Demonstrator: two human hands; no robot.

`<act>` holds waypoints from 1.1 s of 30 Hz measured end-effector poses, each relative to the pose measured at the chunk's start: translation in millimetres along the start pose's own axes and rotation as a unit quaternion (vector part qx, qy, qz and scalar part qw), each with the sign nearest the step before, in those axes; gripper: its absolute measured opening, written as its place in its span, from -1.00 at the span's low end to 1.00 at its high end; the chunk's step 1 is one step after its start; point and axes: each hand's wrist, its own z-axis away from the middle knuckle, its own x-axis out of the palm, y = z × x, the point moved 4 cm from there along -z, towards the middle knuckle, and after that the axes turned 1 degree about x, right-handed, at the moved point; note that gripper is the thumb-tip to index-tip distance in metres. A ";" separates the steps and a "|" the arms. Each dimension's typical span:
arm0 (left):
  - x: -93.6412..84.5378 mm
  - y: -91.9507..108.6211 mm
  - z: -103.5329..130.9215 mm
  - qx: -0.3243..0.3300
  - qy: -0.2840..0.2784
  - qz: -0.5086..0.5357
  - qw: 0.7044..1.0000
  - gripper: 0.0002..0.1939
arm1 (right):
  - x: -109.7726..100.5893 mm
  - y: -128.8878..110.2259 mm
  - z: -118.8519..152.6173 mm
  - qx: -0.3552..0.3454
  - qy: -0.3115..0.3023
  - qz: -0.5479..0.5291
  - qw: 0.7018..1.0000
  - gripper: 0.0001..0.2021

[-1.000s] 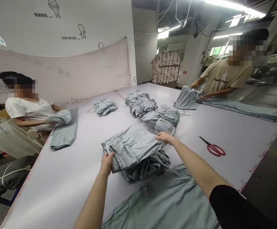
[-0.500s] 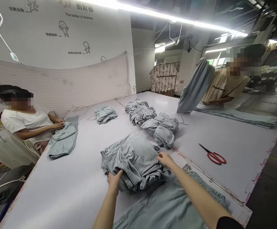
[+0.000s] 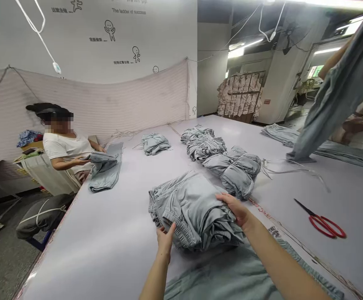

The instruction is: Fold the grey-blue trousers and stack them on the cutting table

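A pile of folded pale blue-grey garments (image 3: 194, 208) lies on the white table (image 3: 112, 233) in front of me. My left hand (image 3: 165, 238) touches the pile's near left edge at an elastic waistband, fingers spread. My right hand (image 3: 236, 208) rests flat on the pile's right side, pressing on the top garment. Another garment of the same cloth (image 3: 219, 275) lies spread flat below the pile, under my forearms.
Several bundles of the same garments (image 3: 231, 166) run up the table's middle. Red scissors (image 3: 323, 223) lie at the right. A seated person (image 3: 64, 146) at the left handles a garment (image 3: 104, 168). Another person at the far right lifts a garment (image 3: 331, 104).
My view has turned left and the pile now sits closer to the flat garment. My left hand slid to the pile's edge. The person at right raised their garment higher.
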 end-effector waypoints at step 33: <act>-90.3 42.5 158.5 -0.016 -0.147 0.274 0.950 -0.65 | -39.3 43.3 209.3 -0.002 -0.006 0.028 1.000 -0.78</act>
